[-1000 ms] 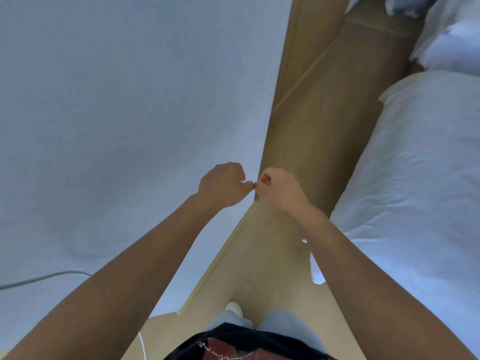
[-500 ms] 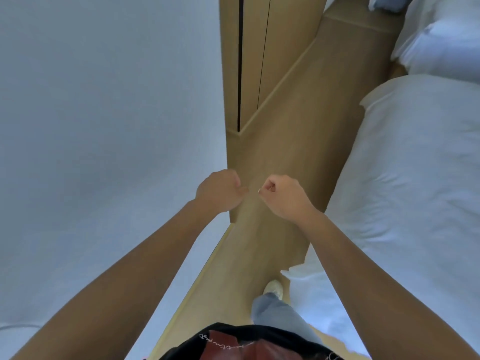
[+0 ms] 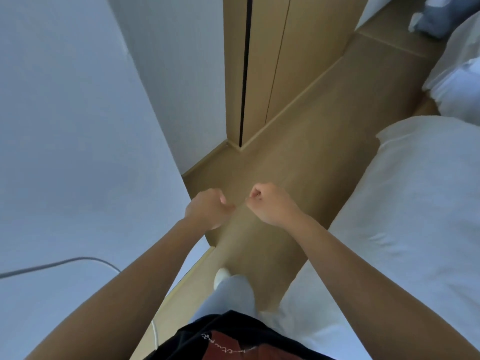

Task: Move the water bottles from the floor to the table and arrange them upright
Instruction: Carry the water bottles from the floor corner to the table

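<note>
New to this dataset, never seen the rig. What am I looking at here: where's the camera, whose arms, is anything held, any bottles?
There is no robot. A person wears one wide-angle camera on the head, looking forward and down, so the two bare arms entering from below are their own. The left hand and the right hand are both curled into fists, a little apart, and hold nothing. Below them runs a strip of wooden floor, with a white wall on the left and a white bed on the right. A wooden cupboard stands ahead. A grey cable crosses the wall. No water bottles and no table are in view.
</note>
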